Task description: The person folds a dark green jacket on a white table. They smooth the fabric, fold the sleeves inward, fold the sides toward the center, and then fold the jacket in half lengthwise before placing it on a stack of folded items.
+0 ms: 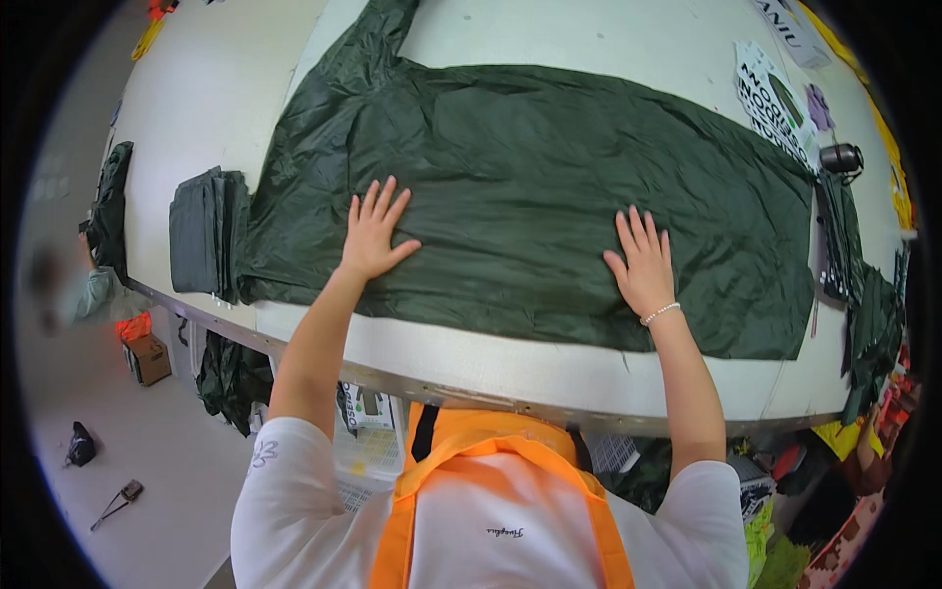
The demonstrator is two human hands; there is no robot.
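A dark green raincoat-like garment [530,157] in thin, slightly shiny fabric lies spread across the white table [549,368], one sleeve stretching to the far edge of the view. On its left half my left hand [375,238] rests palm down, fingers spread. My right hand [645,270], with a beaded bracelet at the wrist, lies flat on the right half, its fingers extended and slightly parted. Fine creases run through the fabric between the two hands. Neither hand grips anything. A stack of folded dark green garments [203,236] touches the garment's left end.
At the right are printed sheets [770,93], a black cylindrical object [841,160], and dark green fabric [871,339] hanging over the table edge. A co-worker's sleeve [93,294] shows at far left, near a cardboard box [149,359] on the floor.
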